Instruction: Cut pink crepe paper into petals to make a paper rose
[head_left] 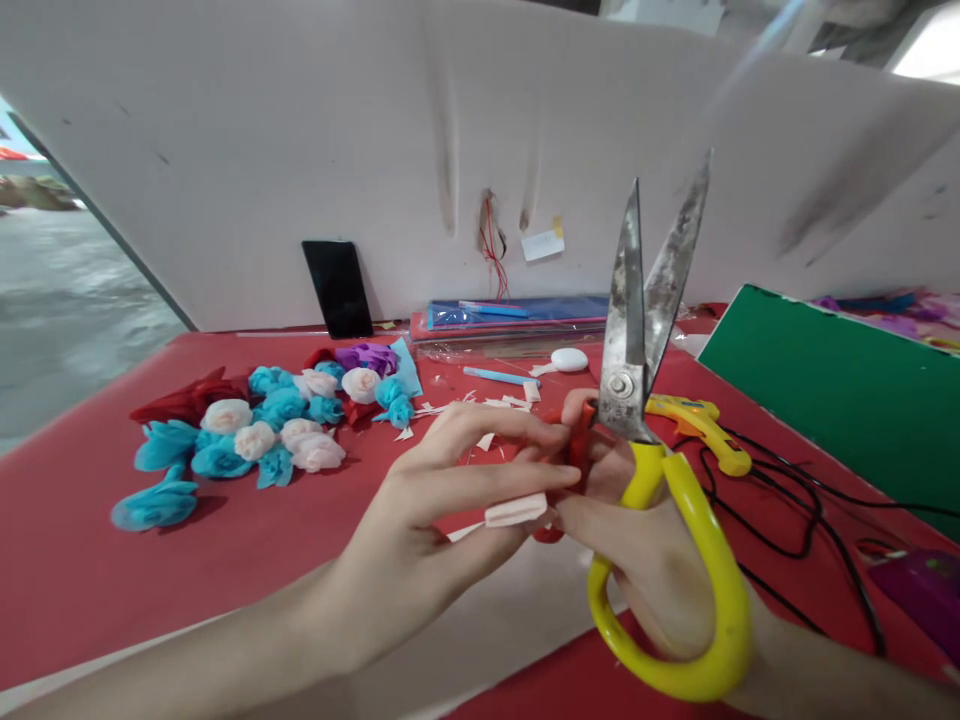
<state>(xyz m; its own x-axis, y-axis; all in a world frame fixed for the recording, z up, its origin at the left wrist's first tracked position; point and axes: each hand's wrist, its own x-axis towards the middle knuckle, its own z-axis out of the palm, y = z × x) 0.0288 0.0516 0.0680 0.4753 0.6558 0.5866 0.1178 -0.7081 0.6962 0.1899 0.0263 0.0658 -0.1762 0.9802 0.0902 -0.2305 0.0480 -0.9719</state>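
Observation:
My right hand [637, 560] is closed through the yellow handles of a pair of steel scissors [637, 330], whose blades point up and stand slightly apart. My left hand [442, 510] pinches a small red piece [577, 445] together with the right fingers, just left of the scissors' pivot. A pale pink paper strip [516, 511] lies against the left fingers. Both hands hover above a red table [150, 560].
A pile of blue, white, red and purple paper flowers [262, 430] lies at the left. A yellow glue gun [697, 425] with black cables sits at the right, beside a green board [847, 390]. A black phone [337, 288] leans on the back wall, near stacked coloured sheets [517, 315].

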